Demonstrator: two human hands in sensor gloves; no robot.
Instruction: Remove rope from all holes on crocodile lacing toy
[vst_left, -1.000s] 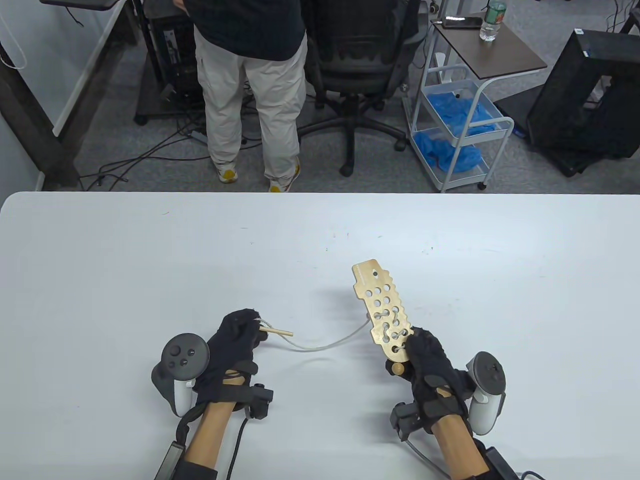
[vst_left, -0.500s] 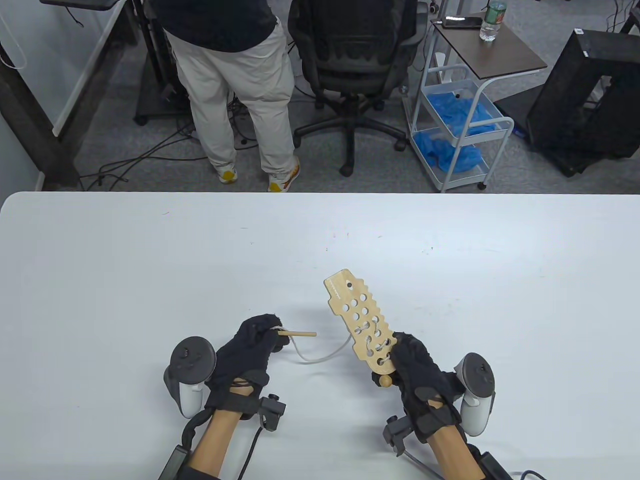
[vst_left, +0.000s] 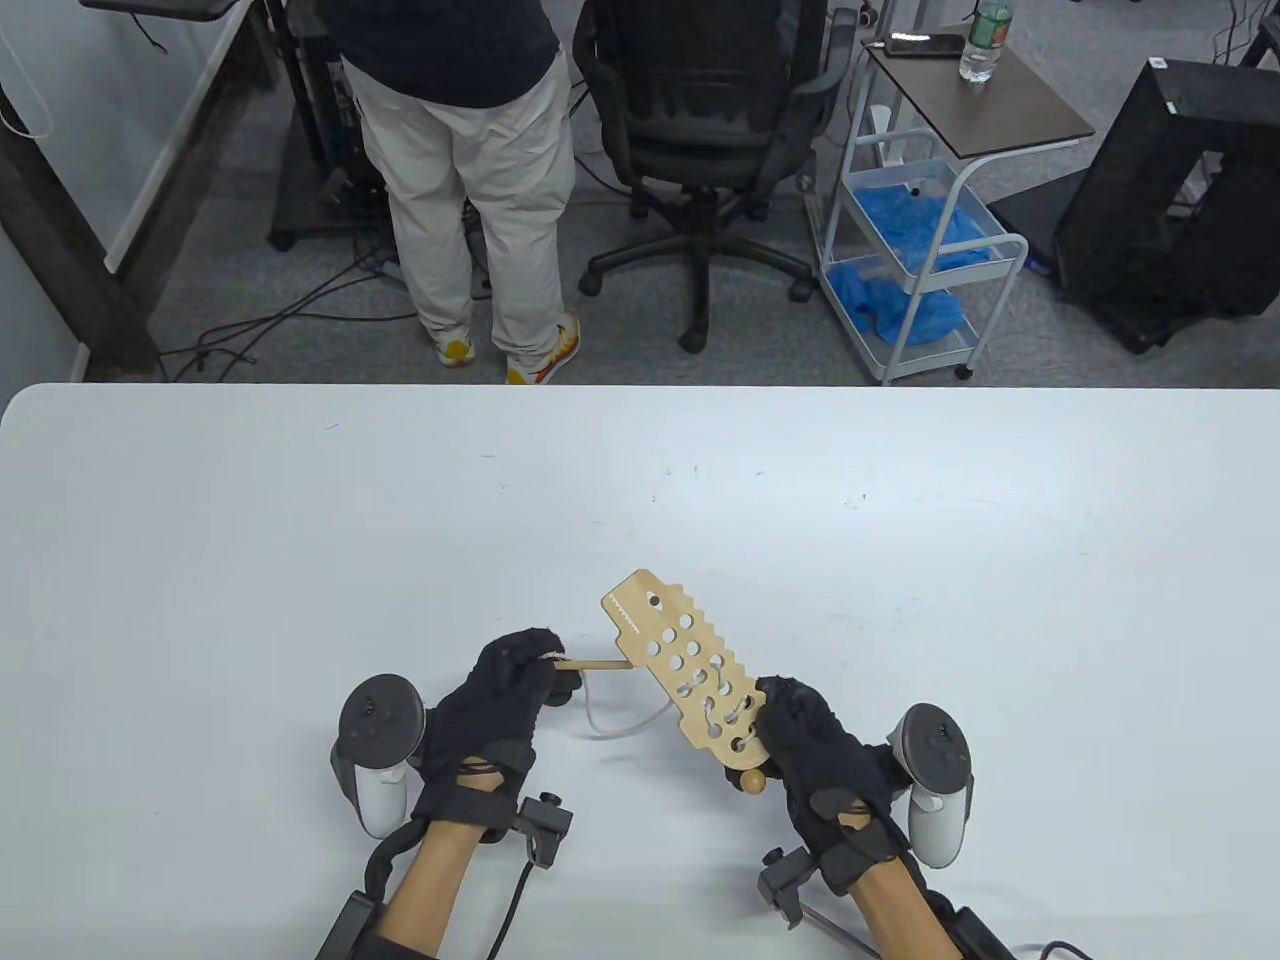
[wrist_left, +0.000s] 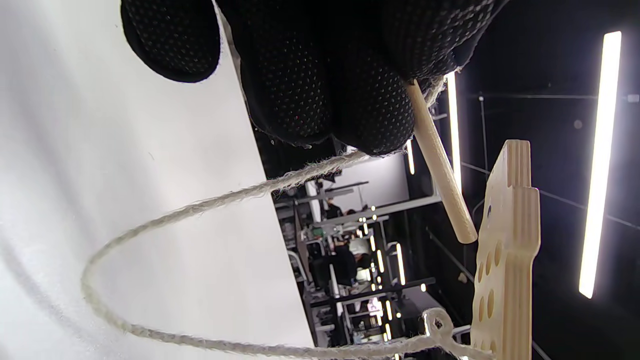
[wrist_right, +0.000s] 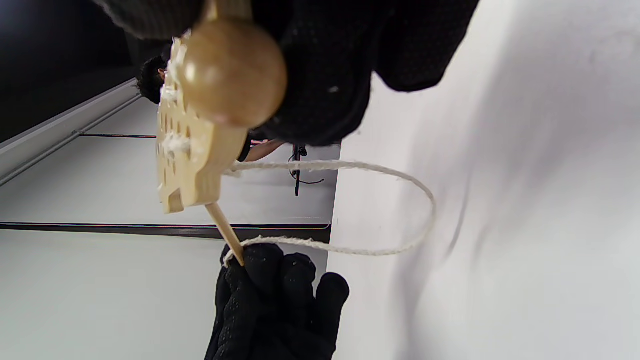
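Observation:
The wooden crocodile lacing board (vst_left: 672, 650) is held off the table, tilted, head end far-left. My right hand (vst_left: 782, 718) grips its near end, just above a round wooden bead (vst_left: 752, 781). White rope (vst_left: 622, 727) is still laced through several holes near that end and hangs in a slack loop to the left. My left hand (vst_left: 548, 668) pinches the wooden needle (vst_left: 598, 663) at the rope's end. The needle's tip reaches the board's left edge. In the left wrist view the needle (wrist_left: 440, 165) points at the board (wrist_left: 505, 260). In the right wrist view the bead (wrist_right: 232, 75) hangs under the board (wrist_right: 185, 165).
The white table (vst_left: 300, 520) stretches wide around the hands. Beyond its far edge a person (vst_left: 460, 170) stands, with an office chair (vst_left: 715, 120) and a cart (vst_left: 920, 250) of blue gloves beside them.
My right hand has brought the board left and nearer, up to the needle. The rope loop has shortened and gone slacker. The left hand shifted slightly right. The person behind stepped sideways.

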